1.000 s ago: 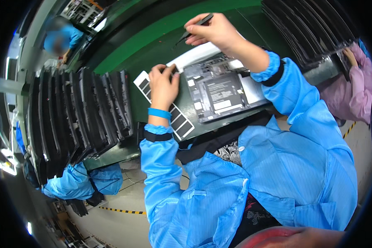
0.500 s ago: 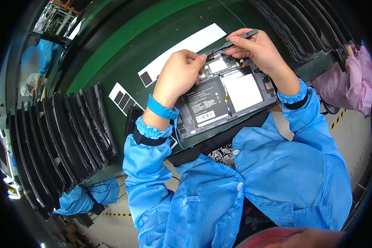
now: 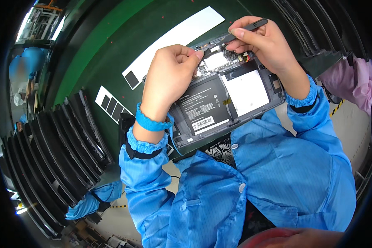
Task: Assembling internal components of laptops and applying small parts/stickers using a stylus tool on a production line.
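An opened tablet-like device lies in front of me, tilted, with its inside facing up. A black labelled battery and a white-covered section fill its near part. Along the far edge runs a circuit board with small coloured wires near its right end. My right hand pinches black tweezers, whose tips reach left over the board. At the board's far left, my left hand has thumb and forefinger pressed together close to those tips; what they pinch is hidden. A blue wrist strap circles my left wrist.
Beyond the device, a long white strip lies on the green table. A smaller white card with black rectangles is left of it. Dark panels stand in rows at left and right. Pink cloth shows at far right.
The view has shifted slightly, and the device sits a little nearer and larger. The tweezers have risen a little at their handle end. Both hands stay at the circuit board.
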Demonstrator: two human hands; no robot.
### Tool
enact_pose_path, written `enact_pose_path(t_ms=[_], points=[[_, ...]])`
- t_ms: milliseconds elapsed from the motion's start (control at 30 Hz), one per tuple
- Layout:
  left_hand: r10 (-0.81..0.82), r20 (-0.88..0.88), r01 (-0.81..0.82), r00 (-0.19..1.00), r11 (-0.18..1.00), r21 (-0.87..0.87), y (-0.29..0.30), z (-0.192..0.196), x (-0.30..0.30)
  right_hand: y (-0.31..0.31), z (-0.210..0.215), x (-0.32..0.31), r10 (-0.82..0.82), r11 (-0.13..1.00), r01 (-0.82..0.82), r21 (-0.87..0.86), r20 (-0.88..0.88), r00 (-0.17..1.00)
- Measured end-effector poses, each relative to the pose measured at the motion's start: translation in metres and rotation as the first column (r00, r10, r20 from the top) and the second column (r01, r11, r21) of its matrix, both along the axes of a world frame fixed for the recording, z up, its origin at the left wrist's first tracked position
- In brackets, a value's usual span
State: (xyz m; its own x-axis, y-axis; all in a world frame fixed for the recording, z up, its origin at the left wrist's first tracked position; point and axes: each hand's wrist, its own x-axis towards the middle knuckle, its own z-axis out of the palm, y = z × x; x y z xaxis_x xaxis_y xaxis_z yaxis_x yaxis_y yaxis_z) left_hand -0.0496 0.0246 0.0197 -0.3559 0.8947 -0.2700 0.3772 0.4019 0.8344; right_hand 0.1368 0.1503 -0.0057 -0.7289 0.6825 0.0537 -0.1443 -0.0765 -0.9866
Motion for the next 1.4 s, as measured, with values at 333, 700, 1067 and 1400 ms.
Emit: enact_pose_path(t_ms=[333, 700, 1067, 1400], points=[[0.072, -0.029, -0.071, 0.997, 0.997, 0.018, 0.000, 0.004, 0.008, 0.007, -0.013, 0.006, 0.039, 0.995, -0.039, 0.097, -0.007, 0.999], [0.043, -0.050, -0.039, 0.998, 0.997, 0.066, -0.001, 0.002, 0.007, 0.001, -0.011, 0.002, 0.000, 0.988, -0.001, 0.153, 0.007, 1.000], [0.092, -0.174, -0.092, 0.980, 0.996, 0.007, 0.009, 0.002, 0.012, -0.007, -0.010, -0.003, -0.108, 0.958, 0.084, 0.275, 0.075, 0.991], [0.086, -0.166, -0.094, 0.982, 0.995, -0.042, 0.014, 0.003, 0.010, -0.011, -0.009, -0.006, -0.119, 0.961, 0.101, 0.258, 0.053, 0.992]])
